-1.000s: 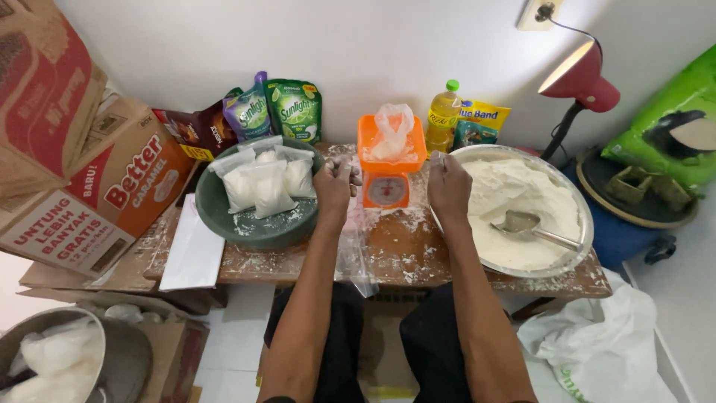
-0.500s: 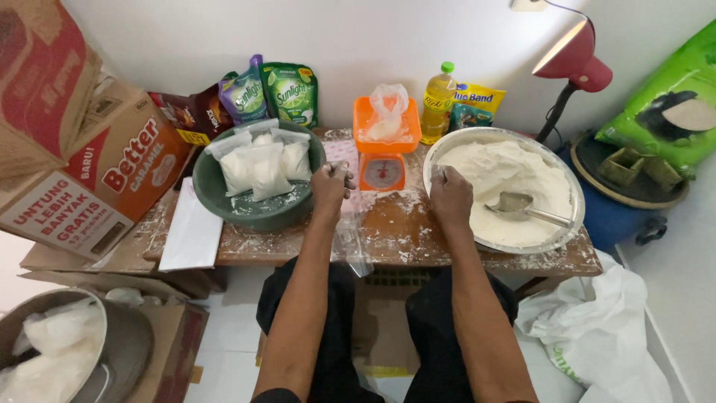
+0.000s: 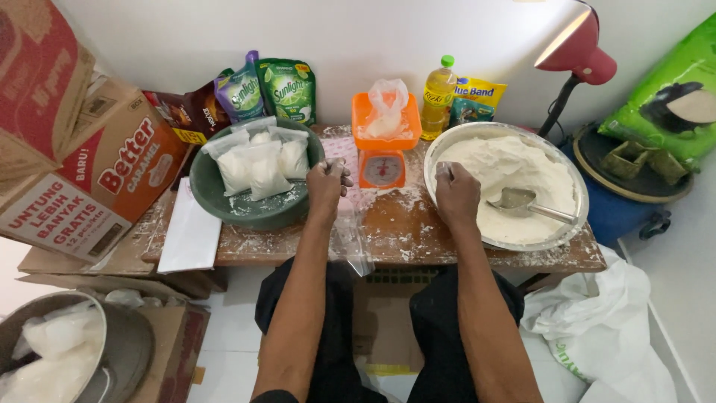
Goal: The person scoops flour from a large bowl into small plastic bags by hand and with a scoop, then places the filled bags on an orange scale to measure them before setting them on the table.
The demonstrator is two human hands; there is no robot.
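Sitting at the left of the floury table (image 3: 246, 242), a green basin (image 3: 216, 198) holds filled flour bags (image 3: 257, 164). The left hand (image 3: 326, 186) has a closed grip on a clear plastic bag (image 3: 350, 242) hanging over the table edge. Behind stands an orange scale (image 3: 382, 153). The right hand (image 3: 456, 198), moved from the table middle, now rests curled at the rim of the metal flour bowl (image 3: 570, 224), near the scoop (image 3: 522, 201); it holds nothing.

counter (image 3: 388, 231) flour-dusted | on it: green bowl (image 3: 250, 205), orange scale (image 3: 382, 153), metal basin (image 3: 574, 216), oil bottle (image 3: 438, 97), white paper (image 3: 190, 235), clear bag (image 3: 349, 239)
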